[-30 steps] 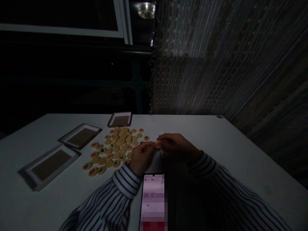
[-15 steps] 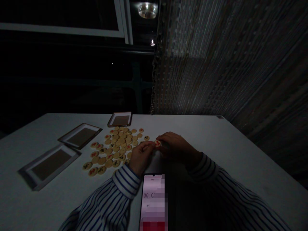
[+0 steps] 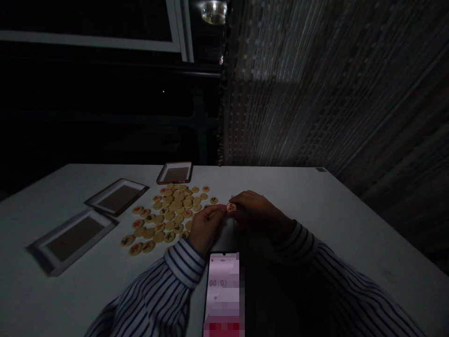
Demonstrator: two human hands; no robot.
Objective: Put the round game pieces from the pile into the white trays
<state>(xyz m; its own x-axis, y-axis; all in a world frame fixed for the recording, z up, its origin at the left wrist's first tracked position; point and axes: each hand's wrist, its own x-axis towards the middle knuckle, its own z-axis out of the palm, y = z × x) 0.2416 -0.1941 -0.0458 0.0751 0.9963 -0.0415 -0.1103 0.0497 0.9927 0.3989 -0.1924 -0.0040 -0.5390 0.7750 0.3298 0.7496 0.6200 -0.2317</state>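
A round wooden piece with a red character [image 3: 231, 207] is held upright between my two hands, its marked face toward me. My left hand [image 3: 207, 226] pinches its left edge with closed fingertips. On its other side my right hand [image 3: 257, 213] has its fingers closed round the edge; the palm is in deep shadow. Left of my hands, several more round wooden pieces [image 3: 178, 204] lie spread and partly piled on the white table [image 3: 333, 243], some with red or black characters, others blank side up. My left hand and sleeve hide a few of them.
Three shallow frame-like trays or lids stand left: one at the back [image 3: 175, 173], one in the middle [image 3: 117, 196], one nearer [image 3: 73, 239]. A lit phone [image 3: 220, 290] lies between my forearms. Behind the table hang a bead curtain [image 3: 280, 93] and dark window frames.
The view has shifted slightly. The held piece has turned a little and sits slightly more to the right between my fingertips. The loose pieces lie as before.
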